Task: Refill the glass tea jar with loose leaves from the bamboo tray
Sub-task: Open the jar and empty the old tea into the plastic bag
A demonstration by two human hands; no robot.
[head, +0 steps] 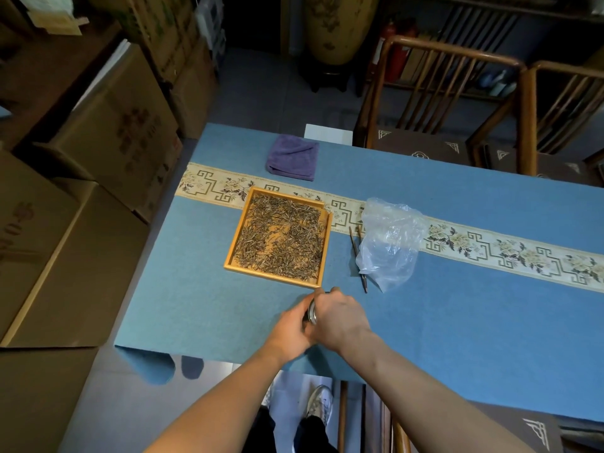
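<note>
A square bamboo tray (pixel 231 253) lies on the blue table, covered with loose dark tea leaves (pixel 281 243). Just in front of its near right corner both my hands close around the glass tea jar (pixel 312 312). Only the jar's metal rim shows between them. My left hand (pixel 289 331) wraps the jar's body from the left. My right hand (pixel 340 317) covers its top end from the right. Whether the lid is on or off is hidden by my fingers.
A crumpled clear plastic bag (pixel 389 240) lies right of the tray, with a thin dark stick tool (pixel 358 259) beside it. A folded purple towel (pixel 292 156) sits at the far edge. Cardboard boxes (pixel 108 132) stand left of the table; wooden chairs (pixel 434 93) behind it.
</note>
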